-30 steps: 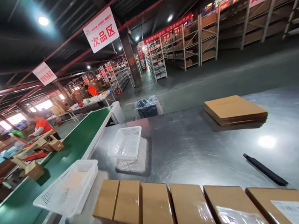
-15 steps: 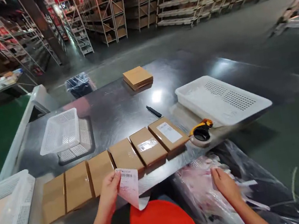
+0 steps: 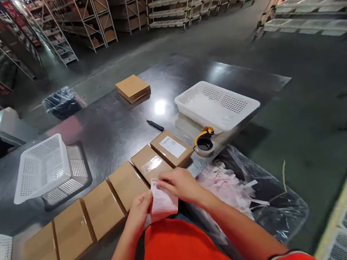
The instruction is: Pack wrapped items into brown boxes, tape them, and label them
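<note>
A worker in a red shirt (image 3: 184, 257) handles a printed paper slip (image 3: 164, 201) at a metal surface (image 3: 106, 128), in a hall lined with storage racks (image 3: 168, 0). The left hand (image 3: 139, 207) pinches the slip by its left edge between thumb and fingers, while the right hand (image 3: 182, 185) reaches across its upper right part with bent fingers; whether those fingers grip the paper or only touch it, one cannot tell. The slip is in front of the worker's body, just beside the near edge of a row of six cardboard boxes. The box at the row's right end (image 3: 181, 157) bears a white label (image 3: 172, 147); its neighbor (image 3: 147, 159) shows a glossy strip of tape. Just beyond the labeled box are a yellow-and-black tape dispenser (image 3: 204, 141) and a slim black tool (image 3: 155, 125). A shallow white tray (image 3: 239, 108) sits to the right, a perforated white basket (image 3: 41, 165) to the left, and a stack of flat cardboard (image 3: 133, 88) near the far edge. Below the right forearm, a clear plastic bag (image 3: 285, 213) holds pale paper strips (image 3: 227, 183)
</note>
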`<control>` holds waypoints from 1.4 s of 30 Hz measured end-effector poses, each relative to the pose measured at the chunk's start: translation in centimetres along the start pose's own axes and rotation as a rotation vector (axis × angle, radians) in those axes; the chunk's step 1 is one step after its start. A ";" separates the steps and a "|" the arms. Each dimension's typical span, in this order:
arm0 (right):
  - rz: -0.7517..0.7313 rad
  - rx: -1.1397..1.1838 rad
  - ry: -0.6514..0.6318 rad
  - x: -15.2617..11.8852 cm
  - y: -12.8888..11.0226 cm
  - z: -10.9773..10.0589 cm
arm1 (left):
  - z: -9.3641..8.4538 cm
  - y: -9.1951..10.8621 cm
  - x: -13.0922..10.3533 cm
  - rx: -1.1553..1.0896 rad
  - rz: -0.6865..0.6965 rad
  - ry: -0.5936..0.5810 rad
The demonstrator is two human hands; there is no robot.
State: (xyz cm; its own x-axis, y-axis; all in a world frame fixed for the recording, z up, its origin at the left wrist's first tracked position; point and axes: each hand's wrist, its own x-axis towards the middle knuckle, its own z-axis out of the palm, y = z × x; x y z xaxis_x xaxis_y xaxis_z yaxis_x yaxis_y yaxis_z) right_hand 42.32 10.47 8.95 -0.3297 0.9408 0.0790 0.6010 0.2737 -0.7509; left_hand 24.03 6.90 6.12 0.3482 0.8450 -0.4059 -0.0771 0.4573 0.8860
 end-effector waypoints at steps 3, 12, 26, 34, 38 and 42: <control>0.010 0.136 0.141 1.1 1.1 -2.2 | -1.6 -1.0 -1.6 0.018 -0.051 -0.076; 0.102 0.383 0.239 7.1 5.2 -3.1 | -5.7 -4.3 -6.2 -0.014 -0.053 0.085; 0.023 0.468 -0.181 14.5 -1.3 8.6 | -9.3 -7.9 -14.7 -0.210 0.068 0.759; -0.051 0.497 -0.412 15.7 -9.7 15.3 | -10.9 -10.8 -21.2 -0.235 -0.001 0.836; -0.140 0.472 -0.453 15.1 -10.9 15.1 | -11.6 -10.3 -20.3 -0.316 0.086 0.577; -0.202 0.443 -0.463 14.5 -10.9 14.0 | -12.5 -7.0 -16.6 -0.227 0.153 0.409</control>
State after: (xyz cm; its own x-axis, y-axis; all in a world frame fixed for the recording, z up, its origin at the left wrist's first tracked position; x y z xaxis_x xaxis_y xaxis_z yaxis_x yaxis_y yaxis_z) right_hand 20.81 18.36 9.13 -0.7417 0.6699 0.0317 0.1711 0.2347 -0.9569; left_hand 7.08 -6.85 3.79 -0.0750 0.9260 -0.3700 -0.3162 0.3298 0.8895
